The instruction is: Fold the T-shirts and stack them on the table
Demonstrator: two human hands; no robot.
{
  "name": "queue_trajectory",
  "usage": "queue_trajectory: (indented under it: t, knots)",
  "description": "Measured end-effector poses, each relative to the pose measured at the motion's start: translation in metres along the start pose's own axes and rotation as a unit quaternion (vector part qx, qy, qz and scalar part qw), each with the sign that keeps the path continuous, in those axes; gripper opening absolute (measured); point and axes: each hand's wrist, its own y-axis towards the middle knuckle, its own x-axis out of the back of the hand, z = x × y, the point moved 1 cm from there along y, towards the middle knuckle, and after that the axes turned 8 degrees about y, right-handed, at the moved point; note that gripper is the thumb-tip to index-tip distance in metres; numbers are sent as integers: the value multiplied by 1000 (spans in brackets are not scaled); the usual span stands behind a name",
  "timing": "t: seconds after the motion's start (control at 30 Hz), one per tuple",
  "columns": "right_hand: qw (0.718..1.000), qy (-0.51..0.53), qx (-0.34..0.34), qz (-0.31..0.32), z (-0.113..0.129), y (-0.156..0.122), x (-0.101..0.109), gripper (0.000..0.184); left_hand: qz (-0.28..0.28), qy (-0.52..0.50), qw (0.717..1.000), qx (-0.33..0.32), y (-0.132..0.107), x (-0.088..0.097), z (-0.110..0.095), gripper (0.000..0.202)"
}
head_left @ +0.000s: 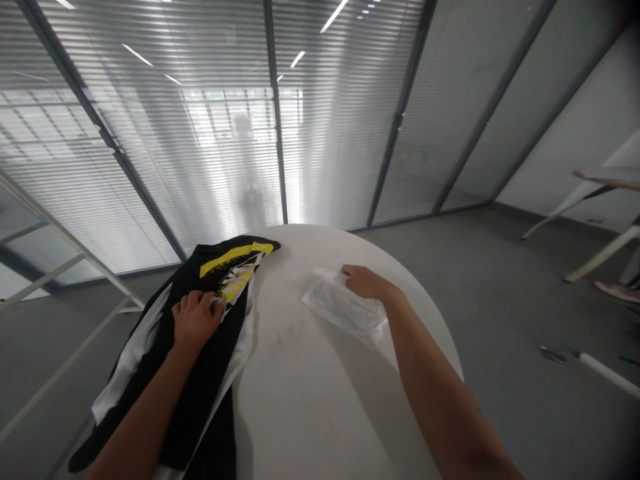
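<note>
Left hand curled on black shirt, right hand atop plastic bag

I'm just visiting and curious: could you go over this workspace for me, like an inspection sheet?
surface: round white table, dark smudges near its middle
job's things: black garment with yellow and white print; clear plastic bag
clutter: white rod on the floor
hands: left hand on the garment; right hand on the bag
cables: nothing seen
surroundings: grey floor, glass partitions with blinds, another white table
</note>
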Motion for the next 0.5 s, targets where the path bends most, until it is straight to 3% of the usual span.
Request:
queue_trajectory:
  t: [0.1, 0.17, 0.3, 0.4, 0.5]
  knots:
    - [993, 87, 55, -56, 12, -5, 16, 21, -35, -39, 999, -6, -2, 8, -5, 32]
    - [973, 198, 100, -57, 25, -11, 22, 19, -49, -89, 995, -9, -2, 19, -16, 33]
    - [883, 455, 112, -20, 52, -26, 22, 26, -51, -283, 955, -67, 2, 45, -58, 55]
    - [822, 562, 75, -47, 63, -30, 18, 33, 17, -431, 896, -105, 6, 58, -94, 75]
    - [797, 594, 65, -86, 68, -29, 19, 32, 121, -534, 831, -102, 4, 61, -123, 65]
